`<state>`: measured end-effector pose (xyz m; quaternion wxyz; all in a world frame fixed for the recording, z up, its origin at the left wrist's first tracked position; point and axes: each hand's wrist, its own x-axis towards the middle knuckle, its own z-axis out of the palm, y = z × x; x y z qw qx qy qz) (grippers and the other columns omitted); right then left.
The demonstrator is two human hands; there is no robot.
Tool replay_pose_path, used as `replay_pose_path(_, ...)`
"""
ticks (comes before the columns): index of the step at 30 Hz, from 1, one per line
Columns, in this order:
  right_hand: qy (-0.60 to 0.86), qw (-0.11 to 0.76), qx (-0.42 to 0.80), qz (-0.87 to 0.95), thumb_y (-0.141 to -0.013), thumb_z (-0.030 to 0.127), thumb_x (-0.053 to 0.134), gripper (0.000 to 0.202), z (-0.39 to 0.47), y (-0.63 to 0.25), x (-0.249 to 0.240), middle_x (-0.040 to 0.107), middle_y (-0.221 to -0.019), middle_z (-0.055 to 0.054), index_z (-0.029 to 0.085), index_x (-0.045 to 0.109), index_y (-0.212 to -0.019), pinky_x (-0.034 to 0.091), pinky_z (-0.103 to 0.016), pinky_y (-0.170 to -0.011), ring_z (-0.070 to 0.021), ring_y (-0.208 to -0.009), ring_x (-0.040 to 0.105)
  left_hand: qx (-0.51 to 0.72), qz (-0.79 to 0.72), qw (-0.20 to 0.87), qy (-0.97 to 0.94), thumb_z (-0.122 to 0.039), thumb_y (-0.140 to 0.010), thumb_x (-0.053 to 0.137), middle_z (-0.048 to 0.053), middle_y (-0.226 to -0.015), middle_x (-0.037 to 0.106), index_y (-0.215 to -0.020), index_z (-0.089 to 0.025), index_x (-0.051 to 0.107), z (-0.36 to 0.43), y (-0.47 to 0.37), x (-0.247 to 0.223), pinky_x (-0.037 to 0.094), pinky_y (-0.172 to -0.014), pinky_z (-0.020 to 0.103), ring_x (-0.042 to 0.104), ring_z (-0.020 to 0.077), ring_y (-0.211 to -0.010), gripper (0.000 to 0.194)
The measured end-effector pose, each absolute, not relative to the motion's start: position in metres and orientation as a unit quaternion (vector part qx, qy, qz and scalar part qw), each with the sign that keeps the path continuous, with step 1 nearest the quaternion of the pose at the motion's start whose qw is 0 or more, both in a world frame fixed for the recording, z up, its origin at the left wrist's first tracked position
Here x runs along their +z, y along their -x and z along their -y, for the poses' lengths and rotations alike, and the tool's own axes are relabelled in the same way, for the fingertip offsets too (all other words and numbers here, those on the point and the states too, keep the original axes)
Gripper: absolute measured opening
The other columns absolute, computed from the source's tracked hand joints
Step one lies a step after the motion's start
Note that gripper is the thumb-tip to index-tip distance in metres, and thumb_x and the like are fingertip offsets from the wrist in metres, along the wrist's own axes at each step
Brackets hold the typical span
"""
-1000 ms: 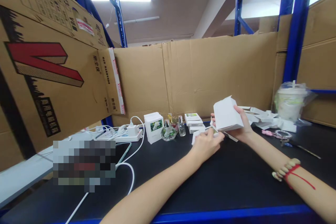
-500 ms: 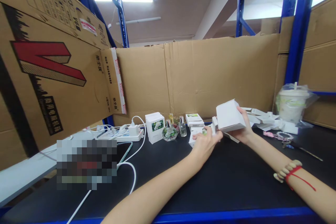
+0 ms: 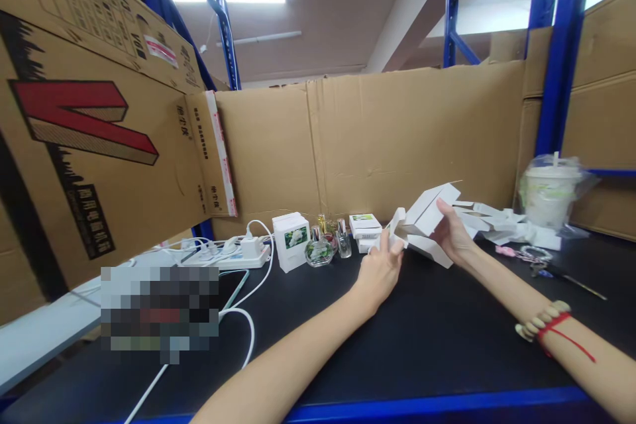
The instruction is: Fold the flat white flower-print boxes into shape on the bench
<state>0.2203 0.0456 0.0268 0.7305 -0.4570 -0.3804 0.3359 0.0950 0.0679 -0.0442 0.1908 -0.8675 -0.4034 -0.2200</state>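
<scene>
My right hand (image 3: 454, 238) grips a white paper box (image 3: 426, 207) from its right side, thumb on the upper face. The box is tilted above the table, and its flaps hang loose on the left and below. My left hand (image 3: 379, 275) is closed, its fingertips at the white cardboard flap (image 3: 397, 220) on the box's left end. Whether anything else is inside its fingers is hidden. Just behind the left hand lies a small white box with a green picture (image 3: 365, 226). Left of it stand a round glass perfume bottle (image 3: 318, 252) and a slimmer glass bottle (image 3: 343, 242).
A white box with a flower picture (image 3: 291, 242) stands beside the bottles. Leftward are a power strip (image 3: 256, 257) and white cables. Folded white cartons (image 3: 497, 224), a bagged cup (image 3: 551, 195) and keys (image 3: 536, 265) lie right. Cardboard (image 3: 372, 139) walls the back.
The white box has turned and tipped, and its loose flaps now show. My left hand has shifted slightly left and down. The small picture box beside its fingers is no longer visible.
</scene>
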Motion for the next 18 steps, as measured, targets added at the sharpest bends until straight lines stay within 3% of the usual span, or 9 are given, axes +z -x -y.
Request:
replay_pose_path(3, 0.439, 0.729, 0.363, 0.379, -0.036, 0.051, 0.066, 0.063, -0.043, -0.220, 0.029, 0.060, -0.088, -0.004, 0.021, 0.045, -0.088, 0.049, -0.041, -0.070, -0.0291, -0.101, 0.052, -0.226, 0.395, 0.179, 0.872, -0.019, -0.092, 0.026, 0.009, -0.135, 0.030, -0.116, -0.017, 0.040, -0.068, -0.095, -0.044, 0.051, -0.055, 0.027, 0.058, 0.0153, -0.084, 0.027)
replay_pose_path(9, 0.389, 0.747, 0.460, 0.282, -0.054, 0.053, 0.052, 0.045, -0.033, -0.216, 0.037, 0.061, -0.080, -0.004, 0.021, 0.049, -0.086, 0.048, -0.040, -0.071, -0.0261, -0.093, 0.056, -0.232, 0.386, 0.157, 0.879, -0.018, -0.092, 0.027, 0.010, -0.137, 0.026, -0.116, -0.015, 0.035, -0.067, -0.094, -0.043, 0.052, -0.058, 0.028, 0.057, 0.0164, -0.090, 0.025)
replay_pose_path(18, 0.355, 0.763, 0.435, 0.319, -0.043, 0.050, 0.061, 0.053, -0.037, -0.215, 0.032, 0.059, -0.080, -0.002, 0.022, 0.046, -0.085, 0.049, -0.038, -0.073, -0.0270, -0.097, 0.054, -0.237, 0.371, 0.107, 0.892, -0.018, -0.092, 0.025, 0.011, -0.138, 0.022, -0.119, -0.015, 0.031, -0.066, -0.091, -0.042, 0.052, -0.063, 0.031, 0.052, 0.0186, -0.101, 0.027)
